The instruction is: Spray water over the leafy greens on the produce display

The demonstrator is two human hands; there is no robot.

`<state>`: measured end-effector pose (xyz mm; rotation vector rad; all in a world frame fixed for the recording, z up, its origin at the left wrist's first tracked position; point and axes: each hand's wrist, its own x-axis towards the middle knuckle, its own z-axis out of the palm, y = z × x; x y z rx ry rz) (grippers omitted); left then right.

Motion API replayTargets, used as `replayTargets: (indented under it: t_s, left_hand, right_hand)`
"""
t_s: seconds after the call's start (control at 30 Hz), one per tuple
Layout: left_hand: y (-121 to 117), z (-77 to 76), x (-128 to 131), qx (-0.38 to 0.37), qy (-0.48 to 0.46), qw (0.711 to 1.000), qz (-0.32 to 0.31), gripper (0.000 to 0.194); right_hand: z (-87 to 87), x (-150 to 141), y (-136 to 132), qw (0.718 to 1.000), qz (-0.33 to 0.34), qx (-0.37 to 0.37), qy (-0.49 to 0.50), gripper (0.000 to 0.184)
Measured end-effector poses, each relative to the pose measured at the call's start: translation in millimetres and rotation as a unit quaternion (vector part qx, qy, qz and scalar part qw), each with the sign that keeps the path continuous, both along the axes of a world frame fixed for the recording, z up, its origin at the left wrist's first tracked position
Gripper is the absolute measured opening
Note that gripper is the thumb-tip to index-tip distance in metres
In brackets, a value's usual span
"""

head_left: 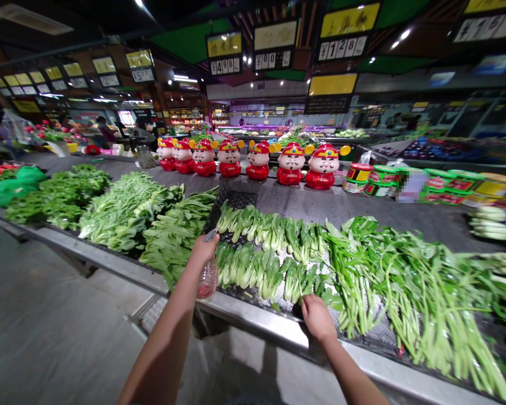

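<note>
My left hand (205, 247) is wrapped round the neck of a clear spray bottle (207, 279) with a grey nozzle and something reddish in its base. The bottle is upright over the stand's front edge, left of the bok choy. My right hand (317, 318) is at the front edge with its fingers curled in, close to the lower row of bok choy (270, 275). Whatever those fingers hold, if anything, is hidden. Another row of bok choy (274, 230) lies behind, on a dark perforated mat.
Long-stemmed leafy greens (405, 281) are heaped on the right, with more leafy greens (122, 214) on the left. Red figurines (290, 163) and green-lidded tubs (382, 180) line the back. A metal rail (261, 320) runs along the front. Price signs (343, 48) hang overhead.
</note>
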<state>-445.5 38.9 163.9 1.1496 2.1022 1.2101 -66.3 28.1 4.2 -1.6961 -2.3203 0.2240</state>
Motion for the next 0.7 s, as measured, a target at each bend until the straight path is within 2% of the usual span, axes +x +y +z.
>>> replayTargets:
  t_s: [0.4,0.53,0.7]
  left_hand:
    - [-33,4.7,-1,0.022,-0.059,0.998,-0.009,0.033]
    - [-48,-3.7,0,0.011,-0.052,0.999,-0.012,0.034]
    - [-73,-22.7,6,-0.016,-0.071,0.997,0.005,0.036]
  right_hand:
    - [2.1,-1,-1,1.0,0.006,-0.008,-0.006,0.035]
    - [2.6,-1,-1,1.0,0.007,-0.005,-0.007,0.035]
    - [0.2,0,-1,1.0,0.014,0.004,-0.015,0.036]
